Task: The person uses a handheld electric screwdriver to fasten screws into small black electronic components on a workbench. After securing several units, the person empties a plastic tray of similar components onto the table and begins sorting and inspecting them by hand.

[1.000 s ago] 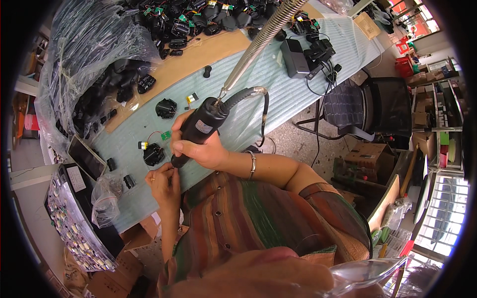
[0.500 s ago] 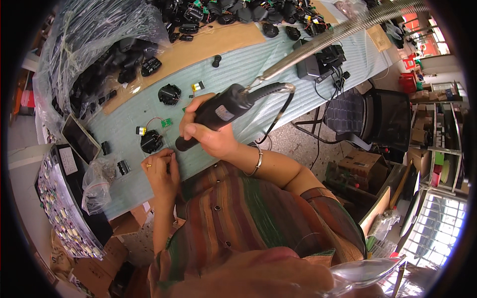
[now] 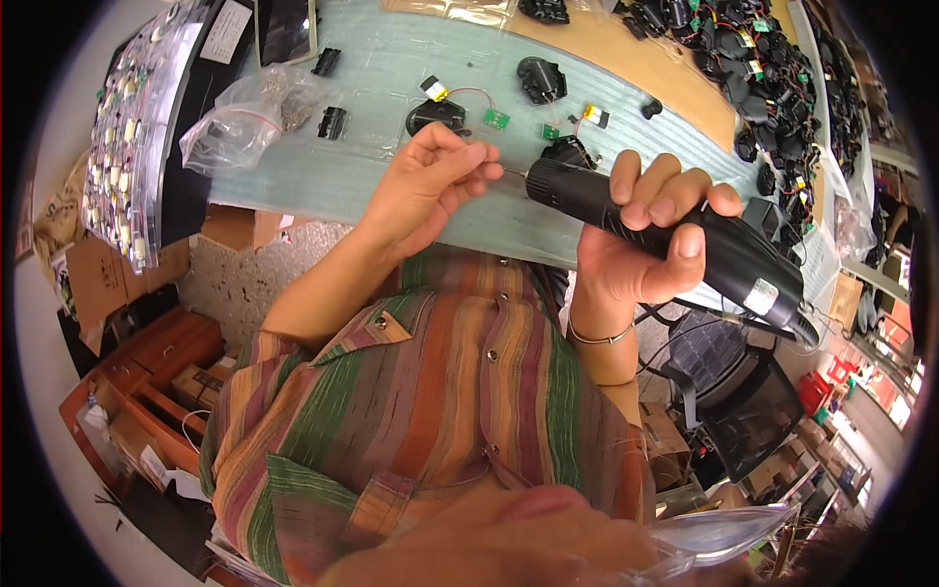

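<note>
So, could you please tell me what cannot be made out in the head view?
In the head view:
Anything pinched in the left hand: hidden by that hand.
Lower part of one black housing: hidden by the black power tool.
Framed dark panel: cut off by the upper edge.

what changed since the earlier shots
The black cylindrical power screwdriver has swung nearly level, its bit now pointing left at the raised left grip. The right grip still holds it. The view has turned too. The leftmost small green circuit board and black rounded plastic housing stayed on the pale-green sheet.
</note>
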Demonstrator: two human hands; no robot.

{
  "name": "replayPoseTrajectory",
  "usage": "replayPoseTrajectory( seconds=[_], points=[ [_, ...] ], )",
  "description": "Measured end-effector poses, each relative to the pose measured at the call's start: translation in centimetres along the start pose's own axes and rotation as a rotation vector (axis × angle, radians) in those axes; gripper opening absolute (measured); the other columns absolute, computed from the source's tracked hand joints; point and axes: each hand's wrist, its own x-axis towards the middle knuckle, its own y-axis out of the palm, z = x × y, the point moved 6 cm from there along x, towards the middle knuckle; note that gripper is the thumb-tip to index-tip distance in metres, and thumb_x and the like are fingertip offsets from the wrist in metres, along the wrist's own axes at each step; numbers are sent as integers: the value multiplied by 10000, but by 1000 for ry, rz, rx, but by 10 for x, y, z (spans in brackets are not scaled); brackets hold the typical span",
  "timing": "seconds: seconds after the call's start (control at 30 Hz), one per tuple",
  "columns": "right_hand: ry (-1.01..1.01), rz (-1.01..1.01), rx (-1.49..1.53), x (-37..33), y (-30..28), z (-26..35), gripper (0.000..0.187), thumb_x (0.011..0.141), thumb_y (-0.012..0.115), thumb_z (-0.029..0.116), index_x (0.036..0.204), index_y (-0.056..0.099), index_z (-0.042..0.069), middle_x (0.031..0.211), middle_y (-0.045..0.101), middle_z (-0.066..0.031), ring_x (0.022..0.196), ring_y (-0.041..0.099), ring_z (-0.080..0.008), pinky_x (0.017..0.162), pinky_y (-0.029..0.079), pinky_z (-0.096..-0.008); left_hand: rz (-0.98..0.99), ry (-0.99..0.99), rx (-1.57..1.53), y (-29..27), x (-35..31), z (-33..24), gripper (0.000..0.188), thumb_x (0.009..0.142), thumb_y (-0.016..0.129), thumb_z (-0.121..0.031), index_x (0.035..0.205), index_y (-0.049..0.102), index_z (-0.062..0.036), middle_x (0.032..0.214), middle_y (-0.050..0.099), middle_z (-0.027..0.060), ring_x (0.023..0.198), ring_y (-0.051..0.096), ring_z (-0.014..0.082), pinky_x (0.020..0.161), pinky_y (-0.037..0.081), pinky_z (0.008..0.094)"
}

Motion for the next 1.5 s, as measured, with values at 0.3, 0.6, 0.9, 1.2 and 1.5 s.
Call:
replayPoseTrajectory(
  seconds=[0.3,0.6,0.9,1.2,1.5],
  points=[
    [-13,41,-34,2,-1,0,360,851,634,118,1188,509,128,768,532,-26,630,512,-155,564,441,-337,-6,-169,-212,17,3,22,109,922,616,-76,830,565,-103,975,639,73,833,599,130,711,511,261],
    [-36,87,-38,4,0,1,371,851,643,118,1195,504,108,781,551,-47,625,518,-167,561,445,-342,-36,-205,-326,21,2,29,108,925,615,-85,827,571,-69,1027,620,70,839,593,110,727,527,233],
    [-40,79,-48,6,-4,4,369,848,644,103,1190,507,108,784,556,-48,631,524,-167,559,446,-344,15,-231,-372,22,2,38,115,900,649,-79,805,584,-81,1033,628,87,948,618,148,780,538,241],
    [-23,69,-158,7,-1,7,309,849,621,169,1146,540,153,758,534,-6,612,476,-120,558,396,-298,-20,-238,-361,24,4,38,103,936,594,-79,838,570,-56,1047,615,66,885,603,106,754,531,230],
    [-57,105,-66,4,-6,6,386,864,638,104,1219,488,100,786,562,-65,637,533,-177,549,455,-349,-41,-233,-378,25,4,40,93,938,592,-80,852,564,-57,1056,609,59,891,599,97,778,527,232]
  ],
)
